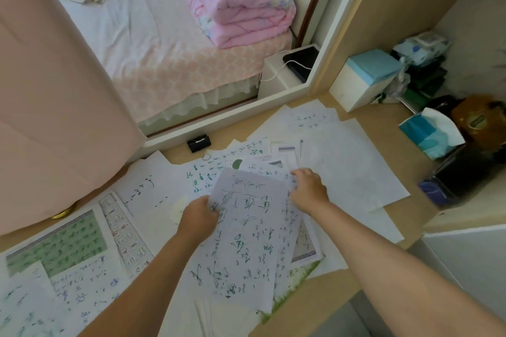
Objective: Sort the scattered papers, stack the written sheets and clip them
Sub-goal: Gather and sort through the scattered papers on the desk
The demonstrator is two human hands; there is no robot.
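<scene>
Scattered papers cover the wooden desk (377, 128). In the middle, a stack of written sheets (246, 238) with green and dark handwriting is lifted off the pile. My left hand (198, 217) grips its left edge, fingers curled under the paper. My right hand (309, 189) grips the stack's upper right edge. A black binder clip (199, 143) lies on the desk beyond the papers, apart from both hands. Blank white sheets (350, 161) lie to the right. A green grid practice sheet (63, 243) lies at the left.
A blue tissue box (430, 130), a white and blue box (364, 76) and dark clutter (465, 169) crowd the right side of the desk. A pink curtain (54, 90) hangs at the left. A mirror (175, 44) behind the desk shows a bed.
</scene>
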